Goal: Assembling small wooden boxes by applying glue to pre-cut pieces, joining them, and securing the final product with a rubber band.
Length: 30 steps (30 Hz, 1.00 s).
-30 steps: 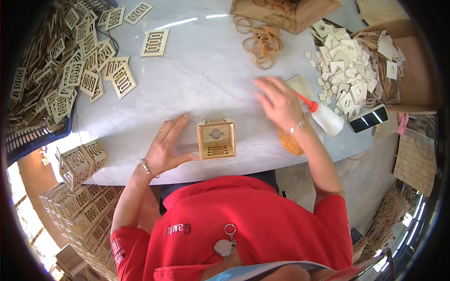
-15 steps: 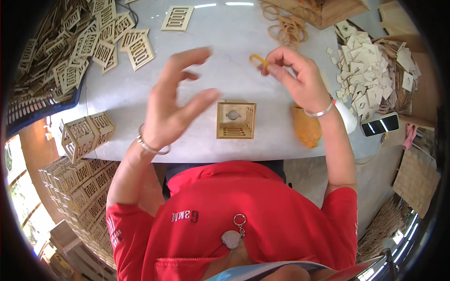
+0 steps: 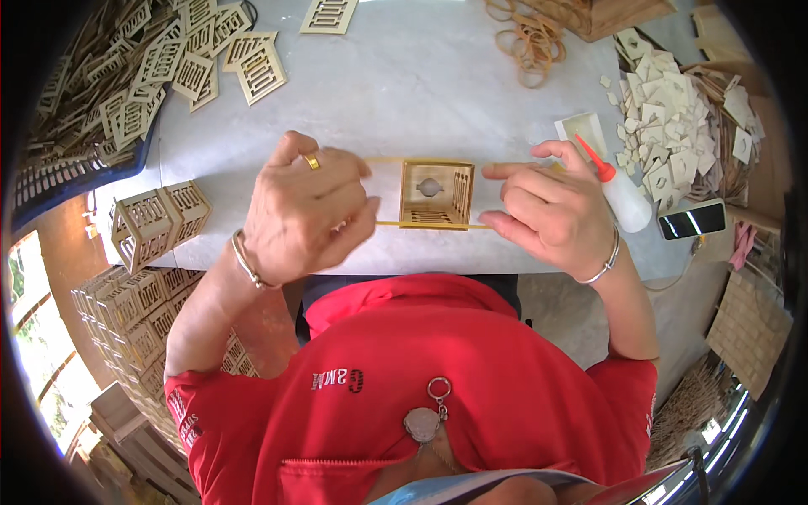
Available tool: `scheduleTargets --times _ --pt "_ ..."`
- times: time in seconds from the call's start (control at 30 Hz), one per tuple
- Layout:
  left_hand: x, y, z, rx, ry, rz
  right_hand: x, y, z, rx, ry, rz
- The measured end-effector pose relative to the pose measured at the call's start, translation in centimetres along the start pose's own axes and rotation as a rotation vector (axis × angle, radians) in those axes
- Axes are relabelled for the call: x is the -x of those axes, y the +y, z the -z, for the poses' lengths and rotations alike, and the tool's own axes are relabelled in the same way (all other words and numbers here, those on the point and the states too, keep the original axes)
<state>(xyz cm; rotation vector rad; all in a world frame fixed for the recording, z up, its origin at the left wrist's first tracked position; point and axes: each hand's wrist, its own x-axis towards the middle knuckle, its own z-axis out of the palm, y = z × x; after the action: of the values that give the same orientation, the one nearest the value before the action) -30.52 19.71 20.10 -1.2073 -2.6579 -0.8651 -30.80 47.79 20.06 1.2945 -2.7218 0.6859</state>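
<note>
A small open wooden box [image 3: 461, 198] with slotted sides and a round hole in its bottom stands on the table in front of me. A yellow rubber band [image 3: 387, 223] is stretched wide along its near and far sides. My left hand [image 3: 307, 210] grips the band's left end, fingers curled, apart from the box. On the other side, my right hand [image 3: 551, 210] holds the right end with thumb and fingers, close to the box. Behind the right hand lies a white squeeze bottle [image 3: 627, 202] with a red nozzle, partly covered.
Slotted wooden panels [image 3: 156, 63] are heaped at the far left. Two joined slotted boxes [image 3: 160, 223] sit at the left edge, above stacked boxes [image 3: 135, 320]. Loose rubber bands [image 3: 532, 50] lie at the back. To the right are pale wooden pieces [image 3: 661, 126] and a phone [image 3: 692, 221].
Both hands have come down beside the box. The rubber band, held only in the right hand before, is now stretched between both hands along the box.
</note>
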Motion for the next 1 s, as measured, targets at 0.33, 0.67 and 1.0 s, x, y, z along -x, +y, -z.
scheduleTargets --times 0.33,0.67,1.0 --pt "2.6 -1.9 -4.0 -0.114 -0.207 0.122 1.4 0.4 -3.2 0.074 -0.248 -0.112" --pt "2.7 -2.8 -10.0 -0.078 0.079 0.036 2.5 1.8 -9.9 0.082 -0.071 -0.111" --pt "4.0 -2.0 -11.7 0.187 0.193 0.175 1.8 5.4 -8.7 -0.157 0.25 -0.454"
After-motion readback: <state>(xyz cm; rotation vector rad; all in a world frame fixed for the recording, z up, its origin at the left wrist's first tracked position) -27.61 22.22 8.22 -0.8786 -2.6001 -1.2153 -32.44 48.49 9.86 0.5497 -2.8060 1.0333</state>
